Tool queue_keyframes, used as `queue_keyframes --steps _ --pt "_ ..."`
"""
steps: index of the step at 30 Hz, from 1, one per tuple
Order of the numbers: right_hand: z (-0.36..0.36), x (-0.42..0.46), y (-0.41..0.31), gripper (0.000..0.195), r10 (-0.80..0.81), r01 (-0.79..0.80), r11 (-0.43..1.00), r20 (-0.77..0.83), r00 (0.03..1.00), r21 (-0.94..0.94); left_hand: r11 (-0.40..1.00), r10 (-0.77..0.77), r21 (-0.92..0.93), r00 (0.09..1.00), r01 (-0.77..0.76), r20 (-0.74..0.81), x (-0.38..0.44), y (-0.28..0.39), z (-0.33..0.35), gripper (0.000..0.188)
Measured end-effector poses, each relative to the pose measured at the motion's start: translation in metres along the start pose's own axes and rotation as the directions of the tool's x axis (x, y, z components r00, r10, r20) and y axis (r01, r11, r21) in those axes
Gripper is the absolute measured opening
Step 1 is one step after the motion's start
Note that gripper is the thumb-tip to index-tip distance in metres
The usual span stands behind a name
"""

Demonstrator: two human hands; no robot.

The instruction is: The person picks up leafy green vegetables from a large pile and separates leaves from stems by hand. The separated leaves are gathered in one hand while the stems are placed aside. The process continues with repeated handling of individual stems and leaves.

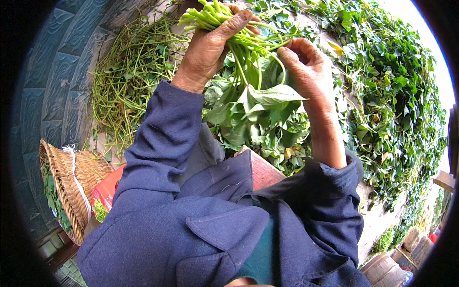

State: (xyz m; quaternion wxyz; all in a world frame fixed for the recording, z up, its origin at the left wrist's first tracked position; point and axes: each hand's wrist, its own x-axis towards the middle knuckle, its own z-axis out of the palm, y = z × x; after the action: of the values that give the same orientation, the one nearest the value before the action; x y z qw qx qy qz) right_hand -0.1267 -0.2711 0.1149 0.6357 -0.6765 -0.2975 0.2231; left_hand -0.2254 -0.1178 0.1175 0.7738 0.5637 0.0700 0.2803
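Note:
A bunch of green leafy stems point(206, 17) is gripped in my left hand point(209, 46) near the top centre, with the cut ends pointing up and left. Broad green leaves point(265, 97) hang from the bunch below. My right hand point(308, 64), to the right of it, pinches a thin stem between thumb and index finger; the stem runs across to the bunch. Under the hanging leaves lie more loose leaves, partly hidden by the bunch and my sleeves.
A tangle of bare stems point(125, 86) lies at the left, and a large heap of leafy vines point(391, 86) at the right. A woven wicker basket point(84, 168) with leaves and a red container point(107, 184) stand at lower left. A reddish wooden board point(263, 168) shows near my lap.

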Motion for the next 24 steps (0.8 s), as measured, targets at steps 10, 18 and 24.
queue_keyframes --steps 10,18,24 --pt "-0.012 -0.001 -0.007 0.02 0.235 -0.303 0.937 0.325 0.916 0.175 0.996 0.068 -0.053 0.997 -0.071 -0.042 0.001 0.006 -0.004 0.02" --pt "-0.014 0.004 0.004 0.021 -0.042 0.064 0.984 0.134 0.99 -0.167 0.992 0.109 0.061 0.994 -0.11 0.022 0.0 0.009 -0.005 0.026" --pt "-0.041 0.017 -0.001 0.015 0.245 -0.126 0.812 -0.137 0.96 0.57 0.99 0.132 -0.064 0.99 -0.129 0.044 -0.001 0.005 -0.006 0.027"
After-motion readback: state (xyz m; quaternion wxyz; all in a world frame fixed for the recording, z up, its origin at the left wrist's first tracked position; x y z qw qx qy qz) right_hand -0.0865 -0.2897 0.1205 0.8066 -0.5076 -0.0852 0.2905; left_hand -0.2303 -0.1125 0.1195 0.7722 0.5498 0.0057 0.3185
